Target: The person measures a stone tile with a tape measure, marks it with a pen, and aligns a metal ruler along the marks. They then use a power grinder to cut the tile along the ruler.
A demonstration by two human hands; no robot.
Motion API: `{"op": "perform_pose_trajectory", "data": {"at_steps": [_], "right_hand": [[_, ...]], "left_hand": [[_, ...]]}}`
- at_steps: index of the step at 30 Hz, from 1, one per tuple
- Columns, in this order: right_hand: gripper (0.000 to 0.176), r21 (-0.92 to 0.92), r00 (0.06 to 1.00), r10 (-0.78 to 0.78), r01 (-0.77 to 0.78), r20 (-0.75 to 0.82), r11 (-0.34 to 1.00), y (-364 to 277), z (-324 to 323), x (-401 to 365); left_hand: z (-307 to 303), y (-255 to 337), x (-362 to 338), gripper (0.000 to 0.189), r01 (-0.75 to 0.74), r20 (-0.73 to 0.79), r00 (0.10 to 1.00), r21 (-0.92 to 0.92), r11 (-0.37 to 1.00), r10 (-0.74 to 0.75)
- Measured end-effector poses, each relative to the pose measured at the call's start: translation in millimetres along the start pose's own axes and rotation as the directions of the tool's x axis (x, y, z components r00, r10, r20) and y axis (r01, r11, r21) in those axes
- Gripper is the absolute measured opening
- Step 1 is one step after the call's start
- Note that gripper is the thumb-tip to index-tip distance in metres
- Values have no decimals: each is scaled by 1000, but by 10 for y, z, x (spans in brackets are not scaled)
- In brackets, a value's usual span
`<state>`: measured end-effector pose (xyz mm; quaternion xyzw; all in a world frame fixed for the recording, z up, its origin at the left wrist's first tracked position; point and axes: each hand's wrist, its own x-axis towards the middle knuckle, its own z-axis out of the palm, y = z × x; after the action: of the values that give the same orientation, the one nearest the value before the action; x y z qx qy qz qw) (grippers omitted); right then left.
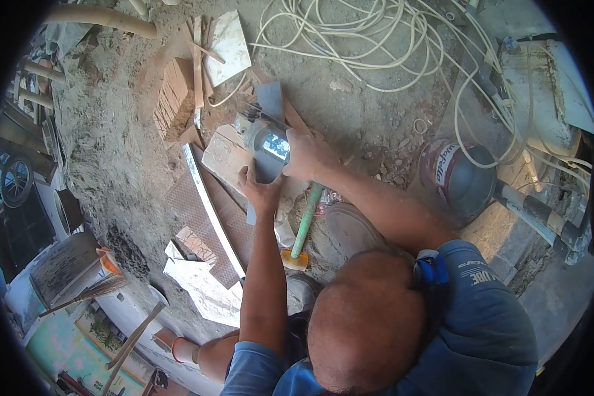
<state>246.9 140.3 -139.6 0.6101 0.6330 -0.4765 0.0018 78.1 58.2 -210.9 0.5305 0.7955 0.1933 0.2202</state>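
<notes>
Your left hand (261, 191) lies open and flat, pressing on the tile (223, 157). The grinder (265, 140) sits at 12 o'clock from it. Your right hand (308, 156) is closed around the grinder. Hammer (306, 221) at 6 o'clock, bucket (459, 179) at 3 o'clock.

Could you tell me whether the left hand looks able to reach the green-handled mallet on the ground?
Probably yes: the green-handled mallet lies uncovered just beside the left hand; the right hand grips the grey angle grinder.
</notes>
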Motion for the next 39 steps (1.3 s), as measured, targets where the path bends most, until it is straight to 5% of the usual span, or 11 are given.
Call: {"op": "perform_pose_trajectory", "data": {"at_steps": [23, 39], "right_hand": [[64, -22, 1000, -10, 10, 17, 1000, -34, 30, 67], [51, -47, 1000, -4, 4, 12, 999, 71, 22, -92]], "left_hand": [[-10, 15, 5, 86, 10, -1, 1000, -8, 1000, -10], [-24, 41, -4, 84, 12, 17, 1000, -24, 1000, -11]]}}
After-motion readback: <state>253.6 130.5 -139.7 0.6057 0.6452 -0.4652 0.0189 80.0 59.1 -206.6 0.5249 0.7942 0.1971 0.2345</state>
